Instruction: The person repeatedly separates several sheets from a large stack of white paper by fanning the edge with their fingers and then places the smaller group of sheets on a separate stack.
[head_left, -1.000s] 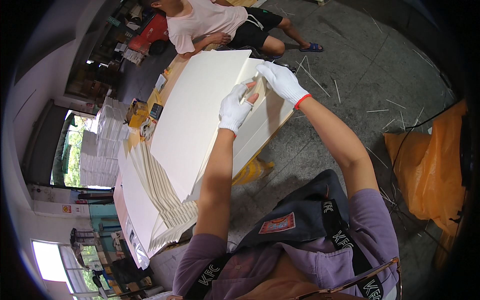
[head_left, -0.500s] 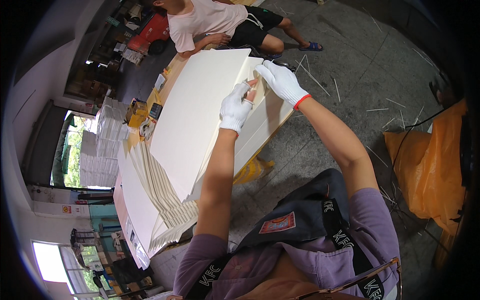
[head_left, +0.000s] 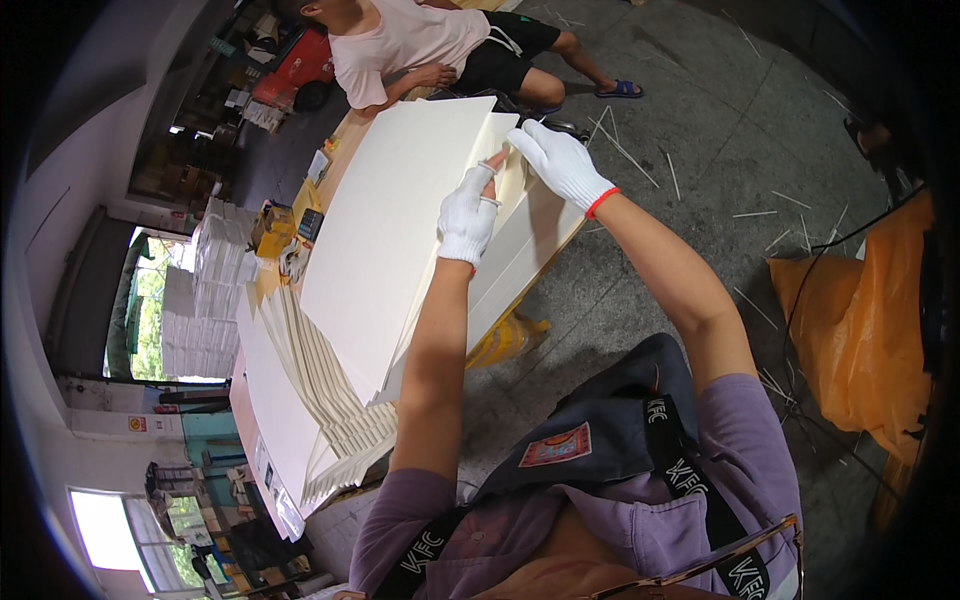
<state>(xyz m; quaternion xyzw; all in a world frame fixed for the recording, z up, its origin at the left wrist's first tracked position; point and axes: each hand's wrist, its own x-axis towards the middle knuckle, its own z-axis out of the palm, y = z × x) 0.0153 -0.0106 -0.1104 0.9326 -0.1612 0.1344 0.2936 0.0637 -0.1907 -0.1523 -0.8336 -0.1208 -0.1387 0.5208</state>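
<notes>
Large white sheets (head_left: 390, 220), like paper or board, lie in a fanned stack on the table in front of me. My left hand (head_left: 468, 215), in a white knitted glove with bare fingertips, is closed at the right-hand edge of the upper sheets. Just beyond it, my right hand (head_left: 562, 165), in a white glove with a red cuff, pinches the edge near the stack's far corner. Its fingertips are partly hidden, and I cannot tell how many sheets lie between the fingers.
Another fanned white pile (head_left: 330, 400) lies to the left. Beside the sheets are a calculator (head_left: 311, 224) and a yellow box (head_left: 272, 230). A seated person (head_left: 420, 50) leans on the far table end. An orange bag (head_left: 855, 330) stands right; thin white strips (head_left: 625, 150) litter the floor.
My left hand's bare fingers have drawn in closer together at the sheets' edge. The right hand stays nearly in place at the far corner.
</notes>
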